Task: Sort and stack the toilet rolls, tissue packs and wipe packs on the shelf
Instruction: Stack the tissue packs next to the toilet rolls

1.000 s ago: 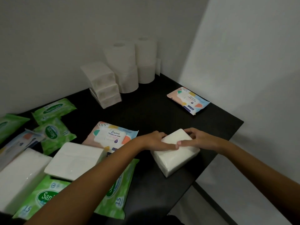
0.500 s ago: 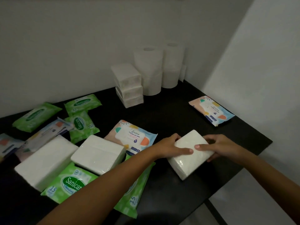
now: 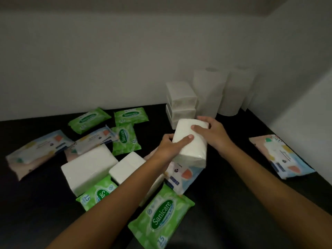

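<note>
Nearest to me a green Sanicare wipe pack [image 3: 161, 216] lies flat on the black shelf [image 3: 233, 203], and a second green pack [image 3: 96, 194] lies to its left, partly under my left forearm. Just beyond those I see two white tissue packs on the shelf, a large one [image 3: 88, 168] and a smaller one [image 3: 125, 168] touching it on the right.

In the middle I am holding a white tissue pack [image 3: 193, 146] raised off the shelf, above a pastel patterned wipe pack [image 3: 181, 175]. My left hand [image 3: 170, 146] grips its near left edge, with the thumb laid across the top face. My right hand [image 3: 213, 132] clasps its far right end, fingers curled over the corner.

Well off to the right lies another pastel wipe pack [image 3: 280, 157]. On the left, two more pastel packs [image 3: 37, 151] overlap, and three green packs [image 3: 125, 139] sit behind them.

Farthest back, against the wall, stands a stack of three tissue packs [image 3: 180, 99], and just beside it the toilet rolls [image 3: 222, 90], stacked upright in the corner.
</note>
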`<state>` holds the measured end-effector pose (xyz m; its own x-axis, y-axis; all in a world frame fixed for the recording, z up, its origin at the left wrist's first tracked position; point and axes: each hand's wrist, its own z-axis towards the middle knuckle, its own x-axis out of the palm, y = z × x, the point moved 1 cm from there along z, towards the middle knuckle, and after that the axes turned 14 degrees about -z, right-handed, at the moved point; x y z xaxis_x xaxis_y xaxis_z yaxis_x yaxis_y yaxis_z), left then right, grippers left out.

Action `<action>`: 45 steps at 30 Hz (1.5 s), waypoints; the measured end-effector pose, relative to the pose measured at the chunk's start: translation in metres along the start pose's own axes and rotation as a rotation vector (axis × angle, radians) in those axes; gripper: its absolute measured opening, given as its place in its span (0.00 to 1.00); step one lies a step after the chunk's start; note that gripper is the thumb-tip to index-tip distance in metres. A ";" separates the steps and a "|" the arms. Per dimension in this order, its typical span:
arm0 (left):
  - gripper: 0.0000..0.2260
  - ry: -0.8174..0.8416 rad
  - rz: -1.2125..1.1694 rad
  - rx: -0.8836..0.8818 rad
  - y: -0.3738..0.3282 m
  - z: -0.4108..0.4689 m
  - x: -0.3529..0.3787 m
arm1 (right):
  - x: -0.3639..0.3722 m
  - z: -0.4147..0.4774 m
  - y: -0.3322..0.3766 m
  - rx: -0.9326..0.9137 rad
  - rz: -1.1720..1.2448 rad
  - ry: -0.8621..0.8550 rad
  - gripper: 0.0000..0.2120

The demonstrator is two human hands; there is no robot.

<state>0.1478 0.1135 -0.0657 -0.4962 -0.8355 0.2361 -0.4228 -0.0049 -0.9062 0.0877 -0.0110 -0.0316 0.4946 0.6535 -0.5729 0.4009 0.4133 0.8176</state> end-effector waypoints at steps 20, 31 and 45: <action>0.20 -0.312 -0.102 -0.020 -0.022 0.107 -0.068 | 0.129 0.069 0.013 -0.103 -0.290 0.246 0.46; 0.20 -0.165 0.021 -0.013 -0.013 0.129 -0.073 | 0.135 0.074 0.004 -0.138 -0.548 0.213 0.33; 0.22 -0.186 1.211 0.496 -0.050 0.172 -0.127 | 0.142 0.074 0.016 -0.181 -0.771 0.167 0.31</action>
<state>0.3622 0.1253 -0.1102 -0.2337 -0.5165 -0.8238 0.5519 0.6271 -0.5497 0.2213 0.0414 -0.1044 0.0020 0.2227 -0.9749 0.4438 0.8734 0.2005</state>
